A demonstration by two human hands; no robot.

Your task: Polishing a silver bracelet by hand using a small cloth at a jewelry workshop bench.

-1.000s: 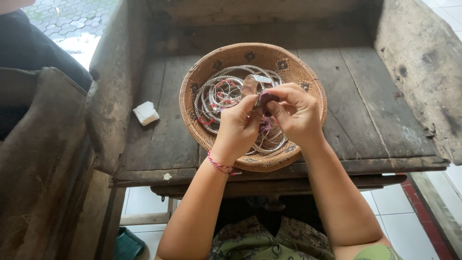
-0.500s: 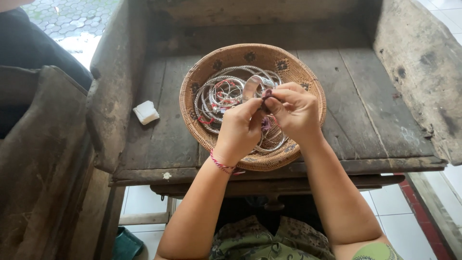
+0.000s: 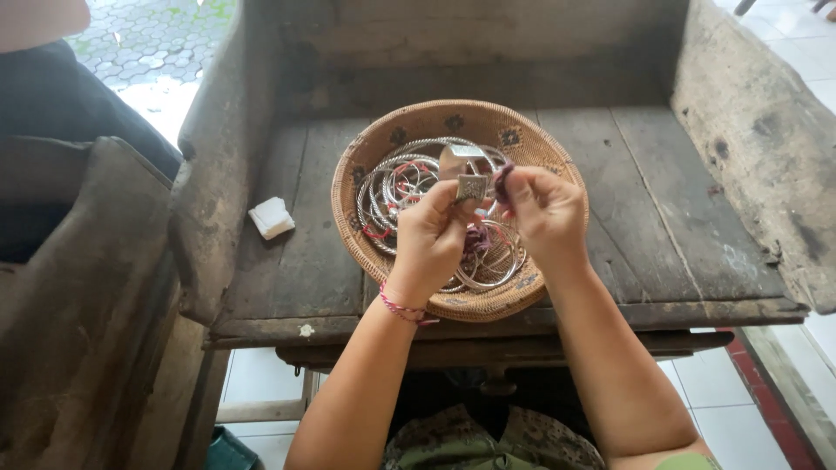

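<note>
At the far left of the frame there is a dark cloth [image 3: 61, 113] on a worn wooden side piece. A little to the right, a small white block [image 3: 271, 217] lies on the old wooden bench [image 3: 662, 218], well apart from the basket.

In the middle of the frame sits a round woven basket [image 3: 522, 139]. It is full of silver rings [image 3: 392, 187], some with bits of red thread on them.

The left hand [image 3: 433, 235] is over the basket. Its fingers are closed on a small silver charm [image 3: 472, 186], which is square and shiny. A red string band [image 3: 402, 309] goes around that wrist.

Just to the right, the right hand [image 3: 547, 213] is also over the basket. Its fingers are pinched shut on a bit of purple thread [image 3: 502, 180], close to the charm. The two hands almost touch at the fingertips. More purple thread lies under the hands among the rings.

At the right of the frame, the bench has a tall, rough wooden side [image 3: 758, 139].
</note>
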